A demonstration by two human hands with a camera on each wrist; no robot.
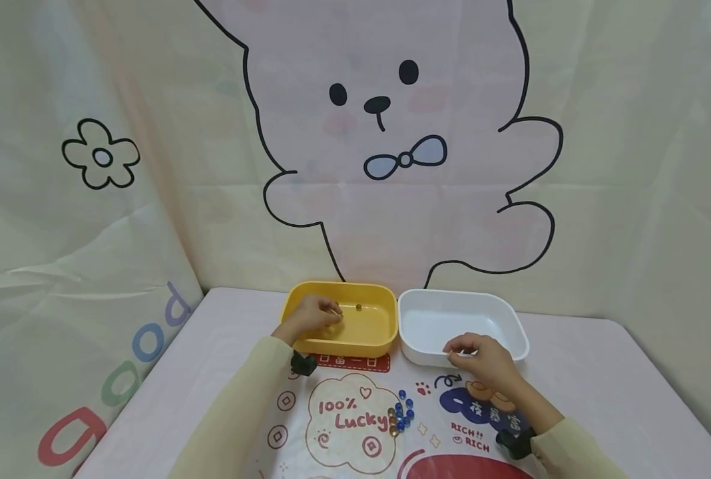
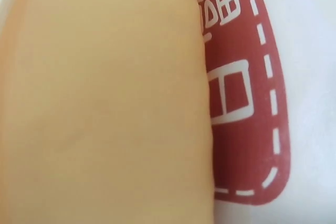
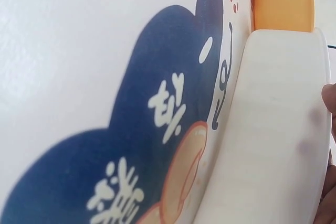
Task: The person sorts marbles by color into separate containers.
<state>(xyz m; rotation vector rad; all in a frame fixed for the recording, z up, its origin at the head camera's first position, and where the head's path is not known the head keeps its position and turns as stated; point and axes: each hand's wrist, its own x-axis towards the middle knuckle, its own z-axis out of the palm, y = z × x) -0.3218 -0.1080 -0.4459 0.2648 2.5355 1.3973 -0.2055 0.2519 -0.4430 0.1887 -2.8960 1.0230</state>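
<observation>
Over the left part of the yellow tray (image 1: 385, 336), my left hand (image 1: 313, 316) pinches a small brownish bead at its fingertips. Another small brown bead (image 1: 358, 307) lies on the tray floor. My right hand (image 1: 484, 359) is at the front rim of the white tray (image 1: 415, 352), its fingers bent over the edge. In the right wrist view the fingertips (image 3: 329, 98) show right at that rim, with shadows on the pale wall; I cannot tell whether they hold anything. A sleeve (image 2: 105, 98) hides the left hand in the left wrist view.
Several blue beads (image 1: 409, 414) and a few gold-brown beads (image 1: 393, 426) lie together on the printed tablecloth (image 1: 343, 459), in front of the trays. The two trays stand side by side at the back, before a hanging cloth (image 1: 385, 219) with a cartoon bear.
</observation>
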